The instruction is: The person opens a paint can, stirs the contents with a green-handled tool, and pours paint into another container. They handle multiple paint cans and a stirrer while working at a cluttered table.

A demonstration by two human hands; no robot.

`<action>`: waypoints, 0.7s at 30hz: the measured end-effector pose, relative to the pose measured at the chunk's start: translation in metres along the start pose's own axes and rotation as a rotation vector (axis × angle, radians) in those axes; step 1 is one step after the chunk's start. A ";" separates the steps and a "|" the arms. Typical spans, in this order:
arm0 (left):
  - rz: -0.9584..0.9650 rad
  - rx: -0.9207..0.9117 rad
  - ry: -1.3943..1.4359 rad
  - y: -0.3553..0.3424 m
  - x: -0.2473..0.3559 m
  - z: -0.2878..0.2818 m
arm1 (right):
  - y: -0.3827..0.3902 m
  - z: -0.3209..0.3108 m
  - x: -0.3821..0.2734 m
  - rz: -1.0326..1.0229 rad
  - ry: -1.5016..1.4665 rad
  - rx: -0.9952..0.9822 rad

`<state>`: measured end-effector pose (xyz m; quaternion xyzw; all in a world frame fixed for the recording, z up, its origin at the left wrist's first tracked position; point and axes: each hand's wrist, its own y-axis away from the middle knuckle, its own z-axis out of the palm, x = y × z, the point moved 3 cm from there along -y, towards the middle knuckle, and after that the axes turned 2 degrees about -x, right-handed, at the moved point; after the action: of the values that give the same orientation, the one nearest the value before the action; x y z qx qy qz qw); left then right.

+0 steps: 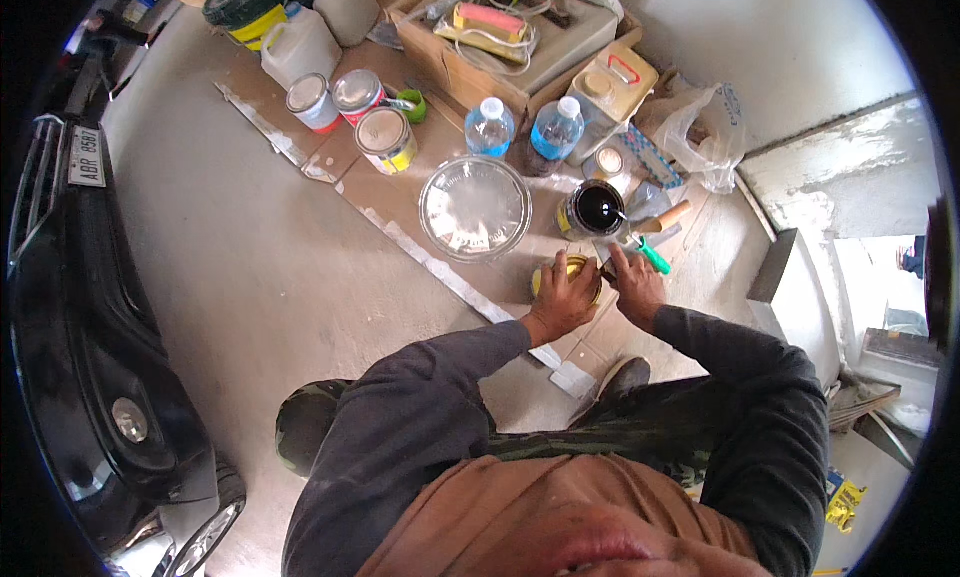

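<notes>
My left hand (562,302) is wrapped over a small yellow tin (578,266) on the cardboard. Beside it, my right hand (638,285) grips a small dark tool (608,273) at the tin's right rim; its exact shape is hidden by my fingers. Just beyond stands an open can of dark liquid (600,205) with a thin light stick in it. A green-handled tool (652,254) and an orange-brown piece (670,213) lie to the right. A clear round lid (474,207) lies at the left of the dark can.
The cardboard (390,202) holds lidded cans (383,132), two bottles (490,132), white jugs (298,55), a metal container (615,82), a plastic bag (700,142) and a box (430,52) of cables. A black car bumper (110,357) borders the left; pale panels (790,292) stand at right.
</notes>
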<state>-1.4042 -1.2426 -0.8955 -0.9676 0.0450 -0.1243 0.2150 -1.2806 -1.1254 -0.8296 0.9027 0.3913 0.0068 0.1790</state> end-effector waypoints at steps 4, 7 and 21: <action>0.004 -0.008 -0.026 0.004 0.001 0.004 | -0.004 0.007 0.004 0.007 0.002 -0.079; -0.046 -0.197 -0.023 0.006 0.000 0.020 | -0.011 0.025 -0.011 -0.044 0.359 0.099; -0.056 -0.196 0.187 -0.001 -0.004 -0.023 | 0.003 0.045 0.057 -0.046 -0.677 0.216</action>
<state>-1.4142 -1.2500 -0.8759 -0.9691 0.0497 -0.2148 0.1105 -1.2321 -1.1016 -0.8784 0.8585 0.3283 -0.3382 0.2020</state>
